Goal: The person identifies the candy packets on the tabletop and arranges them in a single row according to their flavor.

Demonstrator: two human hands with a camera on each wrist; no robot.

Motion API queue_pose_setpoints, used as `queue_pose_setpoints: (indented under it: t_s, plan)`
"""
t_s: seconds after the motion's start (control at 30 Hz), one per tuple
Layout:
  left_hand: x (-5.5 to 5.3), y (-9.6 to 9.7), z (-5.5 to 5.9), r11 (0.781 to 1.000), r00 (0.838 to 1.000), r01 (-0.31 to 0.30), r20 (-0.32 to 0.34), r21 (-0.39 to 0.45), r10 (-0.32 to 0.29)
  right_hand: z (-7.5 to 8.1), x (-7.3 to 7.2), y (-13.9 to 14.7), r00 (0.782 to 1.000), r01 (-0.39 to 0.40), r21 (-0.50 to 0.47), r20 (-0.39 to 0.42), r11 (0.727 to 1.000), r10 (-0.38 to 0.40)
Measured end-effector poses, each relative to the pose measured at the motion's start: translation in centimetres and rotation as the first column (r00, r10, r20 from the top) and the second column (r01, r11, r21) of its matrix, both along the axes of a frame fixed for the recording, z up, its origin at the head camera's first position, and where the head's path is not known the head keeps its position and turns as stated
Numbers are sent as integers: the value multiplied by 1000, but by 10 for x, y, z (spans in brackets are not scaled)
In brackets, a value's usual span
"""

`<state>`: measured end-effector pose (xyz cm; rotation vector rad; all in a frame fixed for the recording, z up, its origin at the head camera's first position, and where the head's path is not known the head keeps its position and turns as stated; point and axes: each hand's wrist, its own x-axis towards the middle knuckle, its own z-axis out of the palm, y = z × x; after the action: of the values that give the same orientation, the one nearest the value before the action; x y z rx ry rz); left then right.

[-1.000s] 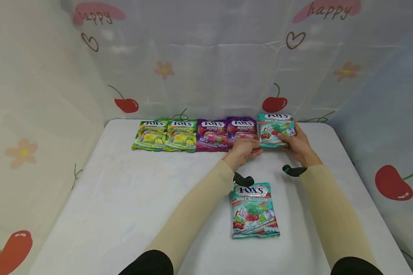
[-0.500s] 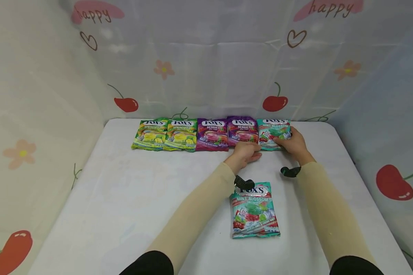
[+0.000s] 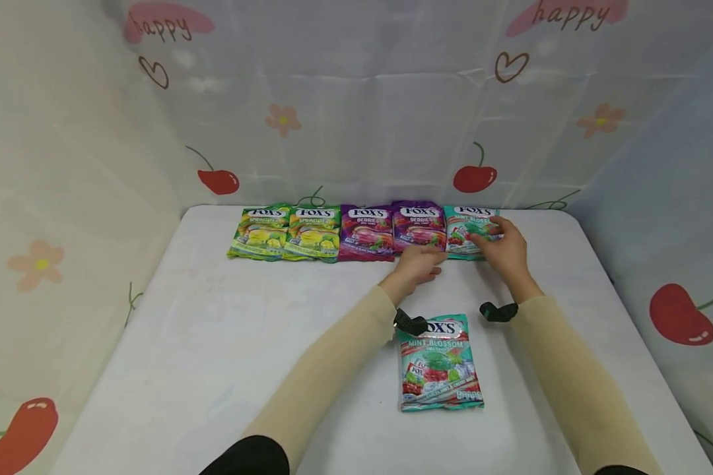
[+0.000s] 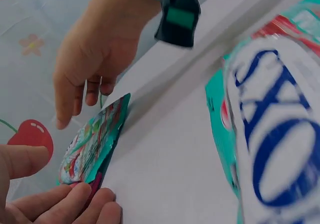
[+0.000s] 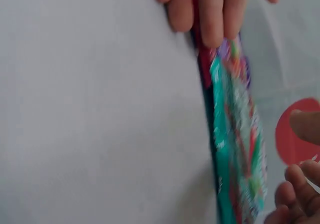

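A teal Fox's Mint Blossom candy bag (image 3: 462,232) lies at the right end of a row along the table's back. My right hand (image 3: 504,254) hovers over its right side, thumb and fingers spread apart with nothing between them; a gap from the bag shows in the right wrist view. My left hand (image 3: 417,267) has its fingers by the lower edge of the neighbouring purple Berries candy bag (image 3: 418,224), near the teal bag's lower left corner. A second teal Mint Blossom candy bag (image 3: 440,369) lies flat nearer the front, its top partly covered by the left wrist camera.
Another purple Berries bag (image 3: 366,232) and two yellow-green candy bags, including one Springtea-like bag (image 3: 312,232), continue the row leftward. Behind the row rises a printed curtain (image 3: 380,138). The white table (image 3: 261,323) spreads out in front.
The right hand lowered the teal bag flat beside the purple one, then let go and lifted slightly off it. The left hand shifted a little left and toward the front.
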<state>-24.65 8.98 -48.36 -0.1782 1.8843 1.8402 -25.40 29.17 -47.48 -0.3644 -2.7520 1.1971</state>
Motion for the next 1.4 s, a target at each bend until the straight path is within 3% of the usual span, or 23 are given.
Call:
queue_pose_setpoints:
  t_s: [0.13,0.27,0.4,0.73,0.9,1.2,1.4]
  plan:
    - [4,-16,2,995,995,24,-91,-97,-33,8,12,-12,995,-78,-94,58,993,83]
    - [9,-32,4,990,978,48,-196,-134,-74,14,25,-23,981,-152,-173,90,973,170]
    - [15,-47,6,985,963,72,-245,-159,-110,17,35,-34,964,-214,-235,106,948,244]
    - [28,-78,9,974,955,90,-261,-208,-144,17,53,-54,917,-346,-308,91,886,389]
    - [37,-96,10,958,947,94,-274,-271,-170,18,64,-55,890,-398,-323,89,858,447]
    - [48,-134,10,948,941,123,-269,-295,-205,20,78,-48,869,-439,-317,89,841,487]
    - [50,-144,11,941,940,126,-265,-314,-214,20,79,-47,859,-452,-324,94,831,504]
